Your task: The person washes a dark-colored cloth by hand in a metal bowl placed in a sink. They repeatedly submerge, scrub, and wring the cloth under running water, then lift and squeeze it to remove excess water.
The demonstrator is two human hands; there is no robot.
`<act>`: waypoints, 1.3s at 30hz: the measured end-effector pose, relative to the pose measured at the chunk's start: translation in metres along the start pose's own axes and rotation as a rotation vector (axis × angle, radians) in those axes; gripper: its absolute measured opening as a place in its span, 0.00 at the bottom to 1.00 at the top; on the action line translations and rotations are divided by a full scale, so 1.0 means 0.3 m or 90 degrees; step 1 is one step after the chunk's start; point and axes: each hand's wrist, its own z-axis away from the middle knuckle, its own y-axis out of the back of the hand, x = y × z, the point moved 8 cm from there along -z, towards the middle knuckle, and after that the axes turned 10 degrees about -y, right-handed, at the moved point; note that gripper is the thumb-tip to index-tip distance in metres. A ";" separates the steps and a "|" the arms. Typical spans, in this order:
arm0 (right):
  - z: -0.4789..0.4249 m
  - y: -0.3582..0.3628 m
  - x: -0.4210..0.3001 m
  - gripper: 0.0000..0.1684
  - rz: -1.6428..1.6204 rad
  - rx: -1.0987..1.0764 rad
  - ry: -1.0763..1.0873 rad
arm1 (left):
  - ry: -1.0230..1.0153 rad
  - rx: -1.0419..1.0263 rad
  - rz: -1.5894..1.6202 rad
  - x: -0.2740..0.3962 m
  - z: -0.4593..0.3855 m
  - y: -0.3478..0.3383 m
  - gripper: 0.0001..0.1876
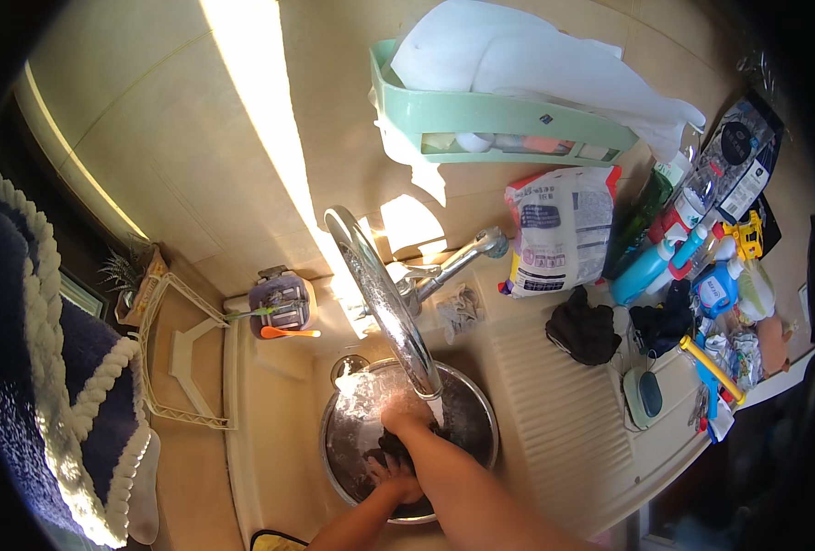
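A round metal basin (493, 413) stands in the sink and holds water. Both of my hands are down in it. Wet black cloth (395, 444) lies between them. My left hand (397, 477) has its fingers on the lower part of this cloth and grips it. Beyond the cloth, my right hand (406, 412) is close under the faucet (407, 337). Glare, splashing water and my own forearm hide the right fingers. Water runs from the spout into the basin, with bright froth at its upper left.
A ribbed washboard (559, 406) lies right of the basin. On it are dark cloths (582, 327) and a soap dish (642, 399). Bottles (645, 268) and a printed bag (562, 231) crowd the back right. A caddy with an orange spoon (290, 333) sits left of the faucet.
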 end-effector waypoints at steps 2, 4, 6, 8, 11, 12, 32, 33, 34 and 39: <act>-0.043 0.037 -0.038 0.28 0.012 0.000 0.095 | 0.033 -0.015 -0.001 -0.019 -0.010 -0.005 0.59; 0.041 0.065 -0.035 0.21 0.034 0.026 0.198 | 0.026 -0.070 0.035 -0.027 -0.030 -0.034 0.58; 0.169 0.113 0.001 0.25 -0.027 0.005 0.261 | -0.046 -0.059 0.053 -0.008 -0.055 -0.032 0.58; 0.318 0.107 0.038 0.32 0.031 0.012 0.279 | -0.085 -0.058 0.047 0.002 -0.072 -0.031 0.58; 0.397 0.039 0.103 0.41 0.207 -0.015 0.204 | -0.083 -0.063 0.027 0.007 -0.077 -0.029 0.58; 0.374 0.042 0.102 0.39 0.211 0.034 0.188 | -0.064 -0.064 0.016 0.005 -0.071 -0.028 0.58; 0.290 0.259 0.216 0.31 -0.363 0.075 0.152 | -0.030 0.271 0.190 -0.172 0.255 0.251 0.35; 0.340 0.328 0.167 0.29 -0.367 0.097 0.176 | -0.068 0.326 0.209 -0.150 0.301 0.279 0.37; 0.401 0.383 0.140 0.27 -0.377 0.102 0.163 | -0.101 0.386 0.224 -0.128 0.347 0.306 0.38; 0.764 0.608 -0.100 0.20 -0.344 0.151 0.321 | -0.356 0.617 0.246 0.031 0.530 0.435 0.46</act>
